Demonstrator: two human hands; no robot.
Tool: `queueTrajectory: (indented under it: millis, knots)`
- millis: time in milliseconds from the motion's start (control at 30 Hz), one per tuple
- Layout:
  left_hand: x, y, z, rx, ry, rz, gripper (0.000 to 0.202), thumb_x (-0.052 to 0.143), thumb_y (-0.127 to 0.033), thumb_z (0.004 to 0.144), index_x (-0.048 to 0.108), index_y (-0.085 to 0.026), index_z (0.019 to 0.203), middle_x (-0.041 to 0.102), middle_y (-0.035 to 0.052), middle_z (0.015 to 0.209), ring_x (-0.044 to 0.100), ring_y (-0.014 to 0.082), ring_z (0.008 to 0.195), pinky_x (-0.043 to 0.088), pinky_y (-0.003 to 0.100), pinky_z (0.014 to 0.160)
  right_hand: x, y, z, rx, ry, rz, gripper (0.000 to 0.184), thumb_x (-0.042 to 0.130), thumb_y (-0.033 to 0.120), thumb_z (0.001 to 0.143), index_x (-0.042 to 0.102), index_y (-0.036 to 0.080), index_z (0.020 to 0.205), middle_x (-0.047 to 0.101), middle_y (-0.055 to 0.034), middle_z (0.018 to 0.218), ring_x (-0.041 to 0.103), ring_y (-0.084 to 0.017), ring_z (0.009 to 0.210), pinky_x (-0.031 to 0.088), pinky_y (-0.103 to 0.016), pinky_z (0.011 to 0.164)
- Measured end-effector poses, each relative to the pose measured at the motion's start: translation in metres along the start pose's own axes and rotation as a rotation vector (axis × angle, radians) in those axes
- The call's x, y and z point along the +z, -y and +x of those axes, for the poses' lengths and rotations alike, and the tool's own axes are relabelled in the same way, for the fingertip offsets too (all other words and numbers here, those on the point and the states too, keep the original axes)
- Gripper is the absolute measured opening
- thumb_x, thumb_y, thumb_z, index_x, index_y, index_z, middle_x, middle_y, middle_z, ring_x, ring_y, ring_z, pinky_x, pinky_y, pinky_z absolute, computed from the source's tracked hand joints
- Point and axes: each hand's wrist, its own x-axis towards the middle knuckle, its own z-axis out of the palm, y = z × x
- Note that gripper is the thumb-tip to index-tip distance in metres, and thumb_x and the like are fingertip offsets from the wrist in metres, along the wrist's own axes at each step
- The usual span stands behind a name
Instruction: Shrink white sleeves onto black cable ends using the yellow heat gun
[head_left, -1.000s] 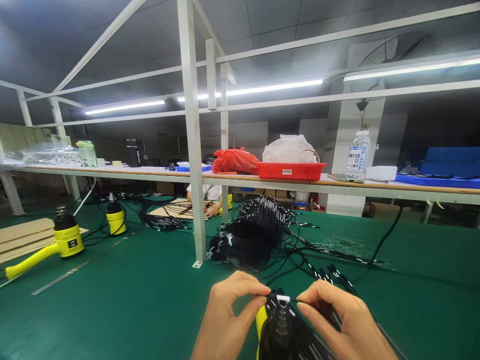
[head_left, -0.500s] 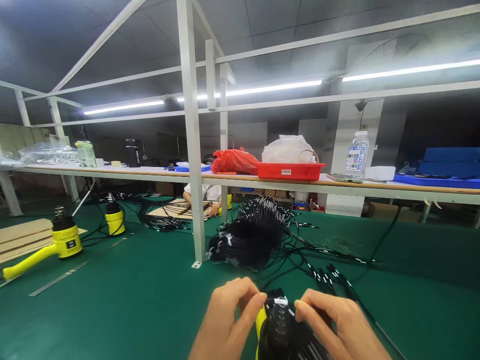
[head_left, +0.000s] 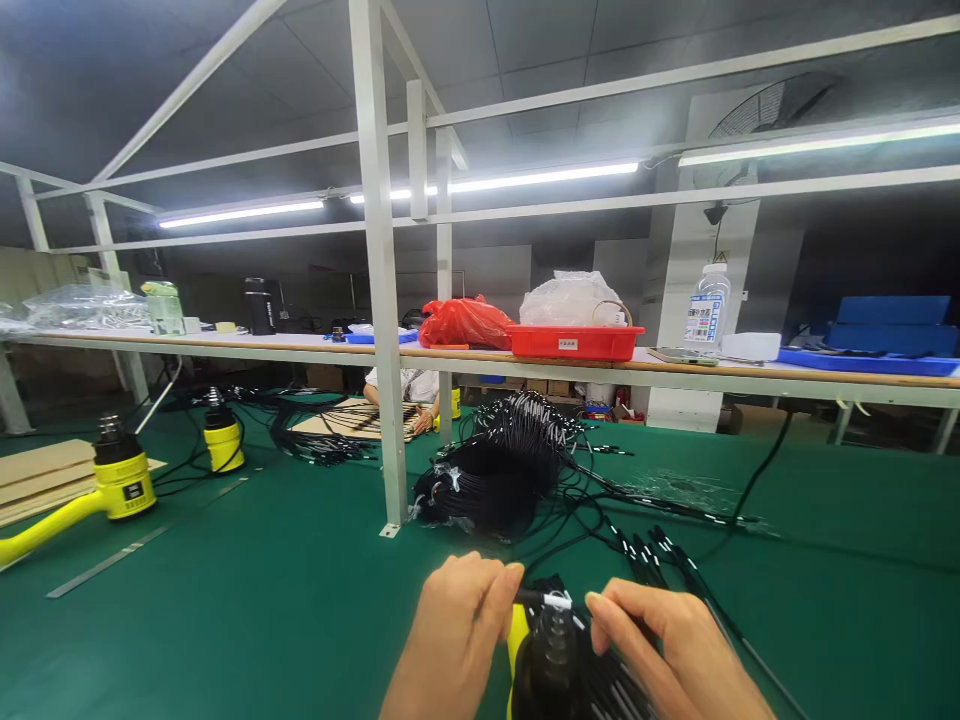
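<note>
Left hand [head_left: 459, 630], angled in from left of the heat-gun nozzle [head_left: 556, 655], pinches a black cable [head_left: 531, 597] thumb-to-forefinger; the cable's white sleeve [head_left: 557, 602] lies at the nozzle's tip. Right of the nozzle, the right hand [head_left: 664, 635] curls, fingertips bunched; whether they grip anything, I can't tell.

At three o'clock, the clear bottle [head_left: 712, 285] carries a blue-and-white label [head_left: 702, 318]: large upright letters appear to read GLUCOSE, beside Chinese characters that look to end in 补水液. Nearer the middle, also at three, the red tray [head_left: 536, 342] bears a white label [head_left: 568, 344] whose print is too small to read. Marks on the yellow heat gun [head_left: 124, 470] at half past eight and the black flask [head_left: 257, 295] at nine are illegible.
</note>
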Motion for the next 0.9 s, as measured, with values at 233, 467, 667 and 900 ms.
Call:
queueTrajectory:
  millis: [233, 467, 667, 900]
  knots:
    - [-0.002, -0.009, 0.001, 0.052, 0.028, -0.154, 0.024, 0.043, -0.038, 0.098, 0.052, -0.023, 0.082, 0.056, -0.0008, 0.083, 0.052, 0.0167, 0.079, 0.04, 0.025, 0.072, 0.006, 0.0, 0.0, 0.033, -0.05, 0.108, 0.039, 0.04, 0.047, 0.093, 0.047, 0.022, 0.064, 0.052, 0.0029, 0.062, 0.047, -0.014, 0.057, 0.037, -0.021, 0.053]
    - [-0.014, 0.006, 0.002, -0.05, -0.16, -0.184, 0.026, 0.048, -0.05, 0.093, 0.058, -0.026, 0.101, 0.062, 0.0001, 0.09, 0.057, 0.0193, 0.087, 0.045, 0.026, 0.077, -0.002, -0.079, 0.016, 0.357, -0.35, -0.275, 0.043, 0.032, 0.049, 0.099, 0.062, 0.023, 0.083, 0.058, 0.0008, 0.064, 0.056, -0.018, 0.059, 0.041, -0.024, 0.053]
    - [-0.015, 0.032, 0.0, -0.082, -0.137, -0.124, 0.032, 0.053, -0.054, 0.088, 0.061, -0.024, 0.081, 0.06, -0.0016, 0.077, 0.057, 0.0184, 0.078, 0.047, 0.022, 0.071, 0.023, -0.159, 0.021, 0.666, -0.352, -0.537, 0.037, 0.046, 0.02, 0.094, 0.058, 0.002, 0.123, 0.06, -0.0283, 0.118, 0.059, -0.04, 0.109, 0.046, -0.044, 0.081]
    - [-0.012, 0.035, 0.001, -0.106, -0.114, -0.112, 0.033, 0.054, -0.057, 0.086, 0.061, -0.025, 0.079, 0.059, -0.0033, 0.077, 0.056, 0.0174, 0.078, 0.045, 0.02, 0.072, 0.112, -0.168, 0.018, 0.515, -0.032, -0.413, 0.013, 0.068, 0.011, 0.081, 0.073, 0.022, 0.087, 0.074, -0.0045, 0.089, 0.07, -0.022, 0.089, 0.047, -0.025, 0.069]
